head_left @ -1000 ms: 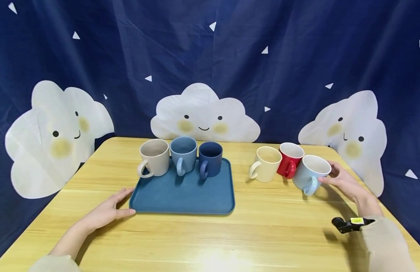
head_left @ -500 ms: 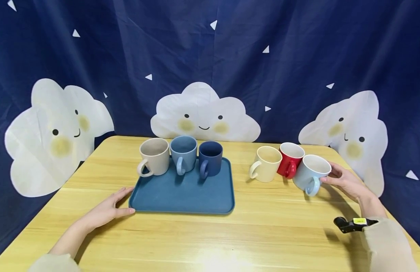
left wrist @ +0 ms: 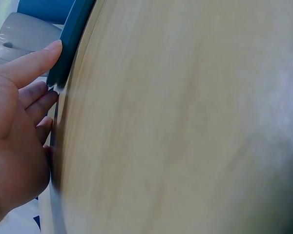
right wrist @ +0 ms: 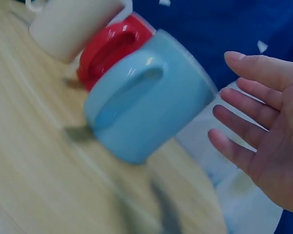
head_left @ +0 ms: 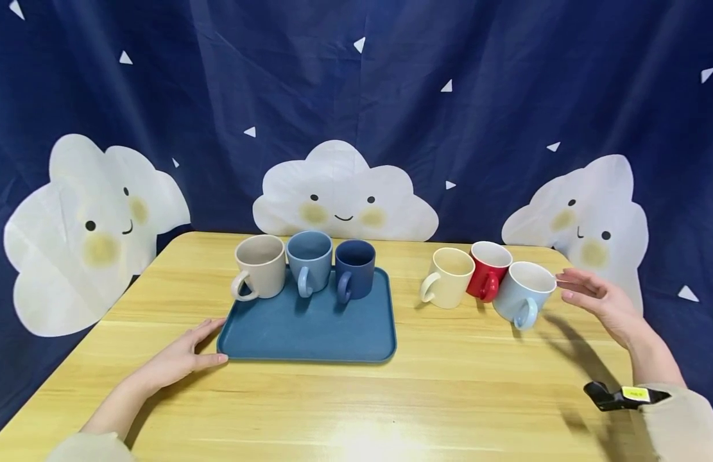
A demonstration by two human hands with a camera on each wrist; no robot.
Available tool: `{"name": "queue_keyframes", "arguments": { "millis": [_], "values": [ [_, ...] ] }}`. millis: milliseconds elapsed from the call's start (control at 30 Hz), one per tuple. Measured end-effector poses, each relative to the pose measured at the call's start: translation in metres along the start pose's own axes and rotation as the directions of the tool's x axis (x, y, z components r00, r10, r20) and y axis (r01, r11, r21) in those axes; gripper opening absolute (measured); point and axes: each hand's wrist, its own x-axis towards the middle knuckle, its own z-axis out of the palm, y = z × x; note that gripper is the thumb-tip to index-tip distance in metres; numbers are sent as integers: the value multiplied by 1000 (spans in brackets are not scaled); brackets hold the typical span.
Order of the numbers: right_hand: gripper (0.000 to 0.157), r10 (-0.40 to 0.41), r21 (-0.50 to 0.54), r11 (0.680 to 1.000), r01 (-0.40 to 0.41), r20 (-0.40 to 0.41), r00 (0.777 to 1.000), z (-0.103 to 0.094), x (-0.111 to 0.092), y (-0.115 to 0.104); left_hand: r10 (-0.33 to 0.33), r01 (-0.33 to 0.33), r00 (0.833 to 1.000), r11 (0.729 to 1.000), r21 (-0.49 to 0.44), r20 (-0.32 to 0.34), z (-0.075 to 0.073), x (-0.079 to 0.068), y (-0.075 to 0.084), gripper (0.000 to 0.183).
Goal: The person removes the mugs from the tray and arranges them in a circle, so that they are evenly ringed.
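Observation:
My left hand rests at the left edge of a dark blue tray, fingers loosely extended. In the left wrist view its thumb touches the tray's side. Along the tray's back stand a beige mug, a grey-blue mug and a navy mug. On the right, my right hand is spread just off a light blue mug, holding nothing. In the right wrist view a gap shows between the fingertips and this mug. Beside it stand a red mug and a cream mug.
All this is on a light wooden table. Bare wood lies between the tray and the right-hand mugs. A navy curtain with white cloud faces hangs behind. A black strap with a yellow label is on the right wrist.
My right hand has let go of the light blue mug and drawn back to the right. The left hand, the tray and the mugs stay in place.

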Motion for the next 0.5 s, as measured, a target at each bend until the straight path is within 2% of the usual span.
{"name": "queue_keyframes", "arguments": {
  "millis": [200, 500],
  "values": [
    [39, -85, -19, 996, 84, -56, 995, 20, 8, -39, -7, 7, 1000, 1000, 3, -4, -1, -2, -2, 80],
    [31, -129, -160, 977, 140, 76, 989, 84, 38, -85, -1, 1, 1000, 1000, 14, -6, -1, -1, 1, 80]
  ]
}}
